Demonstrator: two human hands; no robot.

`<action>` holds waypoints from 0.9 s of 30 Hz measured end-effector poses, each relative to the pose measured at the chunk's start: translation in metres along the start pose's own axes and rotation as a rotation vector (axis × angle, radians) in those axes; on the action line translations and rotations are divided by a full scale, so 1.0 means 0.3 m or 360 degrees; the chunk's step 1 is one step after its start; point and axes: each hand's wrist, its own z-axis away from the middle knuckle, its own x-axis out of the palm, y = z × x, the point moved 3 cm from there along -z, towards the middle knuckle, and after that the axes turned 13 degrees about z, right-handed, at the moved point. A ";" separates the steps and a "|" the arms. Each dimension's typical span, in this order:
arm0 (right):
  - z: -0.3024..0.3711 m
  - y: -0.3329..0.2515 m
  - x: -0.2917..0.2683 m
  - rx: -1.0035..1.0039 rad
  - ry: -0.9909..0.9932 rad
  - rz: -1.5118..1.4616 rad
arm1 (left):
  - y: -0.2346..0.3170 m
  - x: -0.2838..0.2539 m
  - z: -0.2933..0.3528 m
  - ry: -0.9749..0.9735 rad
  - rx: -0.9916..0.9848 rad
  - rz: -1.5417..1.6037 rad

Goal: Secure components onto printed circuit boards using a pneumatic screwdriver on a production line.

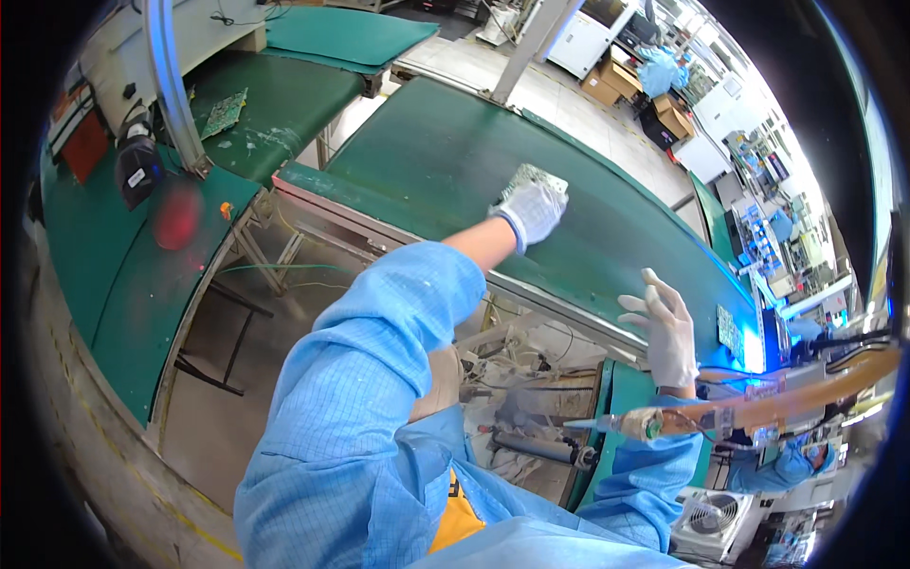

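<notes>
My left hand, in a white glove, reaches out over the green conveyor belt. It grips a green printed circuit board by its near side, and the palm and fingers hide part of the board. My right hand, also gloved, hovers by the belt's near edge with fingers spread and nothing in them. A nozzle on a thick, orange-brown hose hangs close to the right forearm.
Another circuit board sits farther right on the belt, beside a bright blue light. One more board lies on the left belt. A black scanner-like device stands left of a metal post. Co-workers in blue are in the background.
</notes>
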 end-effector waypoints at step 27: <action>0.329 -0.235 0.266 -0.0521 0.0807 -0.0588 | -0.340 -0.879 1.466 0.1659 -0.0834 0.3144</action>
